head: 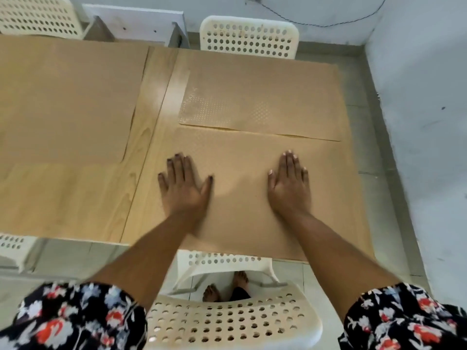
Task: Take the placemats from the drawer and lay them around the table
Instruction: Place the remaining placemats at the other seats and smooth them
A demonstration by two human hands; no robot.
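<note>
A tan placemat (242, 198) lies flat at the near right end of the wooden table (83, 198). My left hand (183, 185) and my right hand (289, 184) press palm-down on it, fingers spread, holding nothing. A second tan placemat (262, 94) with a dotted texture lies just beyond it at the far right, and their edges meet. A third placemat (65, 97) covers the far left of the table.
A white perforated chair (227, 319) stands between me and the table's near edge. Another white chair (249, 37) stands at the far side, and one more (38, 16) at the far left. A grey wall (424, 122) runs close along the right.
</note>
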